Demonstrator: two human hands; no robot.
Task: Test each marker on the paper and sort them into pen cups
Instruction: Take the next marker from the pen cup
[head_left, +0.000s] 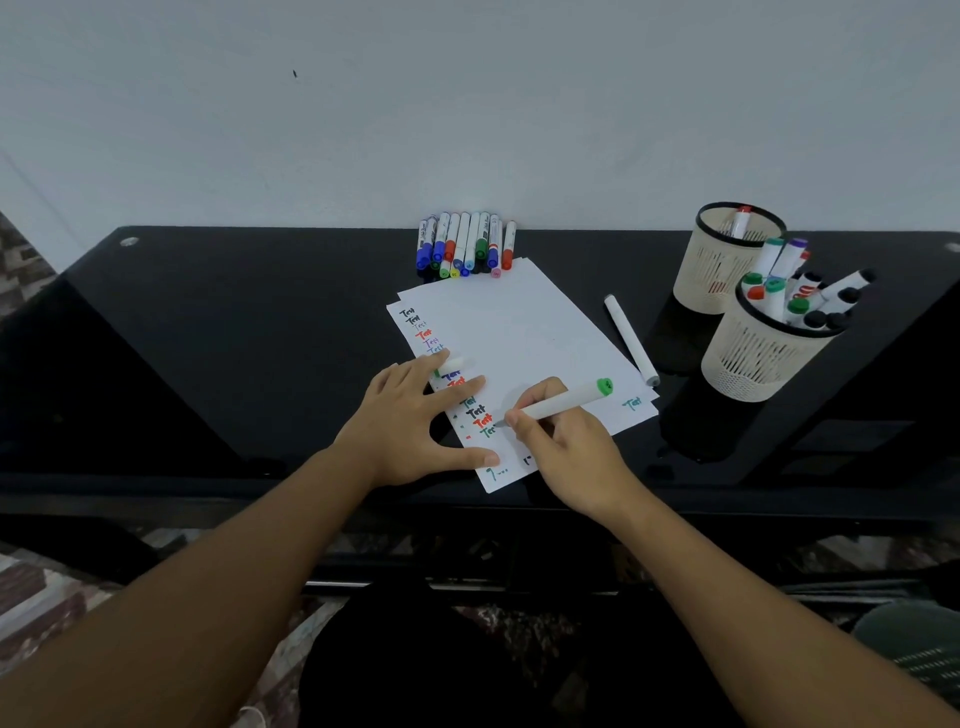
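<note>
The right hand (563, 441) grips a green-ended marker (563, 402), its tip touching the paper (519, 332) beside a column of "Test" words. The left hand (415, 421) lies flat on the sheet's left edge, fingers spread, a cap (451, 366) between two fingertips. Untested markers (465, 244) lie at the black table's (234, 312) far edge; two mesh pen cups (763, 353) stand right.

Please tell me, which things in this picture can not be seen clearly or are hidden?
- Head view: left hand covers part of the "Test" words on the paper.
- Printing on the markers by the wall: too small.
- Far pen cup: near pen cup hides its lower side.
- Marker tip: right hand partly hides it.
</note>
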